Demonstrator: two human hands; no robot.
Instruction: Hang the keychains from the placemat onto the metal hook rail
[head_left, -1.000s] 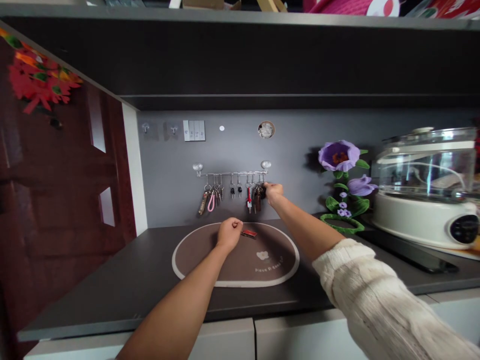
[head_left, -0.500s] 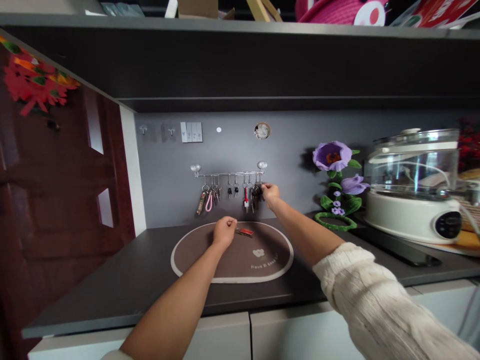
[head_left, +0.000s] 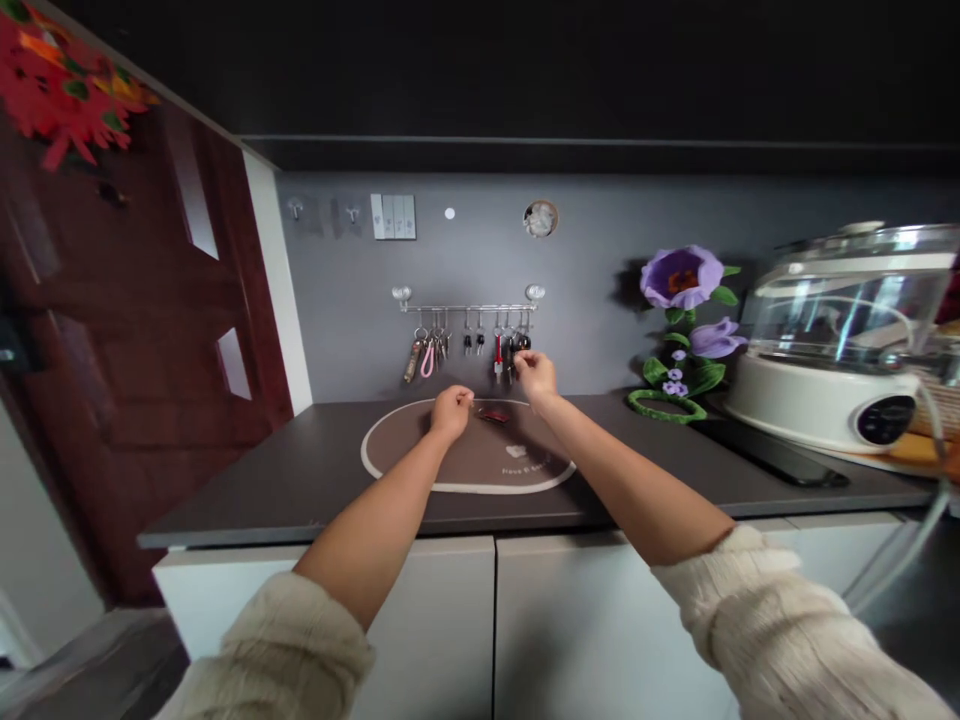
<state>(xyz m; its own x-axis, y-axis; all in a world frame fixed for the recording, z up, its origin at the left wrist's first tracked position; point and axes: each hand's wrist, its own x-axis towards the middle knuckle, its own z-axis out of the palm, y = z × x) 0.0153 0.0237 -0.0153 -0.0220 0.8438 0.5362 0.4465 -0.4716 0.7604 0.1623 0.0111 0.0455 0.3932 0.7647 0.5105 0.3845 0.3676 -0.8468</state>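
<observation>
My left hand (head_left: 451,412) is above the brown mat (head_left: 405,445), its thumb and fingertips pinched together. Just right of those fingertips is a set of keys with a red tag (head_left: 493,416), apparently hanging from the pinch. My right hand (head_left: 538,380) is closed in front of the right end of a clear hook rail (head_left: 469,308); anything between its fingers is too small to make out. Behind its fingertips hang dark keys (head_left: 523,342) and a key with a red strap (head_left: 498,352). Further left along the rail hang a pink loop (head_left: 427,358) and a patterned key fob (head_left: 412,360).
Purple flowers (head_left: 682,278) in a green base stand at the right, beside a white appliance with a clear top (head_left: 840,350). A flat black slab (head_left: 780,460) lies in front. Overhead is a dark shelf (head_left: 525,80); a red-brown door (head_left: 172,330) stands left.
The view has tilted downward, so the wall and counter appear higher. My right hand has moved down and slightly left from the rail's end. My left hand remains over the mat beside the red tag.
</observation>
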